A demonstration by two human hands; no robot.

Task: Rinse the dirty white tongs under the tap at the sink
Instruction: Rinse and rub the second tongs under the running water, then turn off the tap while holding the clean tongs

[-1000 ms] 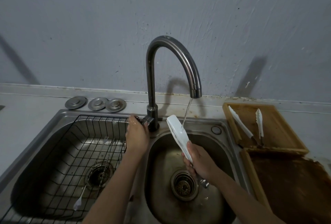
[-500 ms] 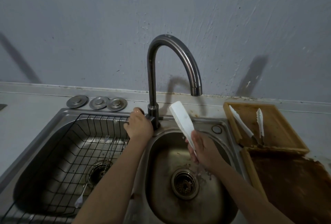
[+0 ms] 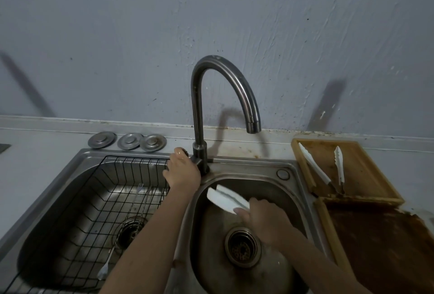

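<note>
Head view, nearest first: my right hand (image 3: pixel 267 221) is low over the right basin (image 3: pixel 298 202), just above the drain (image 3: pixel 242 246), with its fingers (image 3: pixel 242 211) curled round the handle end of the white tongs (image 3: pixel 226 199). The two flat white blades stick out past my fingers to the left and slightly away from me, lying almost level and a little parted — clear of the basin wall as far as I can tell, though that is hard to judge from above.

I judge the tongs light and stiff, thin plastic with a springy hinge, and slick now that they are wet. The hinge end, where I have them, seems the right place to hold: it leaves the dirty blades free for the water, and squeezing there keeps the arms from springing wide. A loose grip could let them slide out into the basin.

Farther off, my left hand (image 3: pixel 182 174) sits at the foot of the tap (image 3: pixel 199 115), fingers bent over what I take to be its lever; how firmly they clasp it I cannot tell. No stream shows at the spout, and the tongs lie below and to the left of it, not beneath it.

Left of that, a wire rack (image 3: pixel 98 199) fills the other basin, with cutlery lying in it. On the tabletop to the far right, a wooden tray (image 3: pixel 366 166) carries two more tongs.
</note>
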